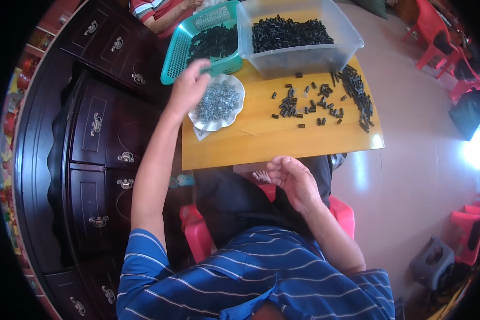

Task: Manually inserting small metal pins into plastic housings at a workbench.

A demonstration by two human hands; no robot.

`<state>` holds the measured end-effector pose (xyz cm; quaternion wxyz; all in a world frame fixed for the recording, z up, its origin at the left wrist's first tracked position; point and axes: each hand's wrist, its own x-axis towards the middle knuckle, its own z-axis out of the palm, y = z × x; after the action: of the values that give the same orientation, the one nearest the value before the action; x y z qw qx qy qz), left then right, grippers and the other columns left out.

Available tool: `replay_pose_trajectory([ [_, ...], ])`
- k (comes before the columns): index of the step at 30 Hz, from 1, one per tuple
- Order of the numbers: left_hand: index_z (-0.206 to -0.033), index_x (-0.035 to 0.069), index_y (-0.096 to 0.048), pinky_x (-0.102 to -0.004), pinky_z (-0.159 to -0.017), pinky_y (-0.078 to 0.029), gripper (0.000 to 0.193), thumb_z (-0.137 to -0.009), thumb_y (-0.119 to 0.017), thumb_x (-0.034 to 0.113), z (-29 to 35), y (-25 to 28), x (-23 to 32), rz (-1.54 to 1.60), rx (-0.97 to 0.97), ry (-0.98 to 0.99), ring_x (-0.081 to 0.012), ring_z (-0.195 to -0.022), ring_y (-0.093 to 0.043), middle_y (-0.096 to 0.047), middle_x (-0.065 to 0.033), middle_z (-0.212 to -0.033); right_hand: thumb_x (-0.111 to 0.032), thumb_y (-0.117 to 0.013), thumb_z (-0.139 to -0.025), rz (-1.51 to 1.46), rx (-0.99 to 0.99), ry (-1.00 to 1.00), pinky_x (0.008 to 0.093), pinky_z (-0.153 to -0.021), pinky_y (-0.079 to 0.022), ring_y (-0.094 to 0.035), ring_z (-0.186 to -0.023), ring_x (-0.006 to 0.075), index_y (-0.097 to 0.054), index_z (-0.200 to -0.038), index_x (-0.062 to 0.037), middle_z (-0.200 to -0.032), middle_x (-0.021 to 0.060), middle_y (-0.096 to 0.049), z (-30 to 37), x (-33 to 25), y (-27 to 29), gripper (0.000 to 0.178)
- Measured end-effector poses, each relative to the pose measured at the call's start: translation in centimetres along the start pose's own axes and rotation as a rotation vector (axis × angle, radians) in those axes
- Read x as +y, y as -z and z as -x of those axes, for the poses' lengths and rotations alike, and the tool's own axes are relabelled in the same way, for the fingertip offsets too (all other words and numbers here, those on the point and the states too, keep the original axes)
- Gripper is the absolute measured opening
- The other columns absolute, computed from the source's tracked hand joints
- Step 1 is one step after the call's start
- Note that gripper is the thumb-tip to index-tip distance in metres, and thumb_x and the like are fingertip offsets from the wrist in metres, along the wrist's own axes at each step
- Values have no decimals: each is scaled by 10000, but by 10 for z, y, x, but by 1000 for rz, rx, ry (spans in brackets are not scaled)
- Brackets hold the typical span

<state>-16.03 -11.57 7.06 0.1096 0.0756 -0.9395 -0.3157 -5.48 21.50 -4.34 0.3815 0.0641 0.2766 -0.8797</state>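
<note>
My left hand (190, 89) is above the left rim of a scalloped white plate (240, 109), close to the green basket (169, 68). Its fingers are apart and nothing shows between them. A heap of small silvery screws or pins (217, 102) fills the plate. At the table's near edge, my right hand (296, 180) is closed, thumb and fingers curled together; whether a small piece is inside I cannot make out. Loose short black cylindrical pieces (289, 104) lie scattered across the table's right half, and longer black strips (357, 96) are bunched along its right edge.
Black parts (214, 42) lie in the basket. Beside it, a clear plastic bin (298, 57) holds many short black pieces. The yellow table (240, 146) stands beside a dark wooden cabinet (85, 133). Another person's arm (168, 20) shows behind the basket. Red chairs (434, 34) stand right.
</note>
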Motion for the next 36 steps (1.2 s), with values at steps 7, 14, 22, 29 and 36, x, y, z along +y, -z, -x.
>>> replay_pose_trajectory([
  [7,-1342,46,-557,-406,-822,-558,457,-895,-641,99,3,-12,14,-178,132,-251,-348,-906,-713,-704,-217,-1081,-209,-516,-1063,-21,-5,10,279,-834,-553,-680,-859,143,-669,-1098,-7,-1018,95,-724,0,-1,1,256],
  [14,-1004,70,-733,-418,-726,-563,155,-872,-685,137,73,-87,48,-118,-145,-347,-345,-834,-702,-723,-135,-925,-227,-536,-1049,-11,-1,-27,319,-876,-535,-671,-893,179,-648,-1106,-8,-1038,112,-710,2,0,1,252],
  [22,-1048,89,-720,-413,-673,-555,201,-860,-706,159,81,-162,83,-130,-155,-523,-314,-788,-689,-700,-74,-924,-217,-513,-1061,-73,51,-16,290,-820,-546,-660,-849,145,-643,-1112,-16,-1020,82,-707,-2,2,4,244],
  [29,-930,103,-697,-410,-641,-548,85,-879,-695,171,82,-167,80,-276,-194,-507,-291,-772,-684,-681,-42,-878,-212,-535,-1054,-231,180,15,301,-758,-556,-645,-793,133,-598,-1141,-74,-919,42,-668,-4,-3,6,175],
  [36,-920,89,-687,-392,-626,-544,89,-876,-690,166,99,-125,95,-98,-329,-576,-280,-767,-680,-676,-55,-858,-232,-621,-1025,-196,208,138,261,-688,-552,-636,-705,90,-591,-1113,-89,-893,9,-660,-1,-4,-1,170],
])
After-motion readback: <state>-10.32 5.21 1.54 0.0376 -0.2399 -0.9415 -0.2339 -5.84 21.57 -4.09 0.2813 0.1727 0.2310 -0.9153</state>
